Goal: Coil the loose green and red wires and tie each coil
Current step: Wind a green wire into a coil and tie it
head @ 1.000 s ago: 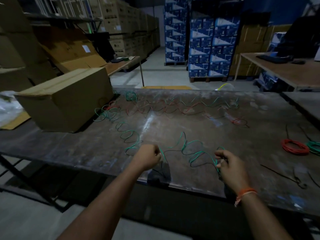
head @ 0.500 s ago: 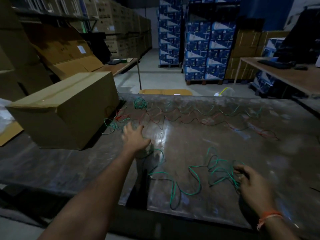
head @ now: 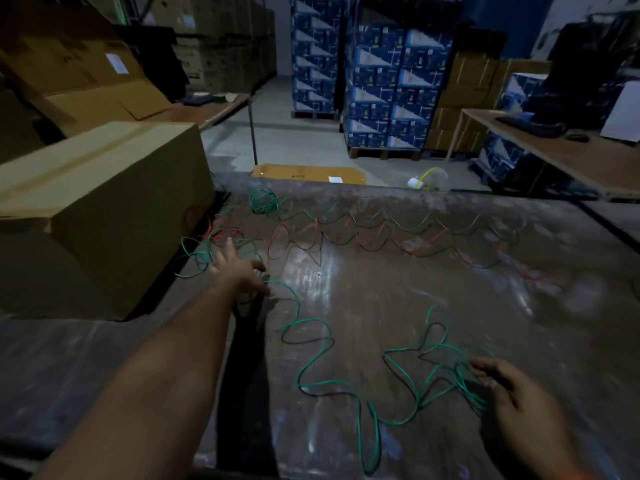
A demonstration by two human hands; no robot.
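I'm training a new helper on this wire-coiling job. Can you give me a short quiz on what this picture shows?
1. True or false: the left hand reaches out with spread fingers toward the green wire near the cardboard box.
2. What does the right hand hold?
A. a bunch of green wire loops
B. the red wire
C. nothing
3. Fill in: the red wire lies loose on the table, on the ____ side from the person.

Key: 1 true; 2 A; 3 far.
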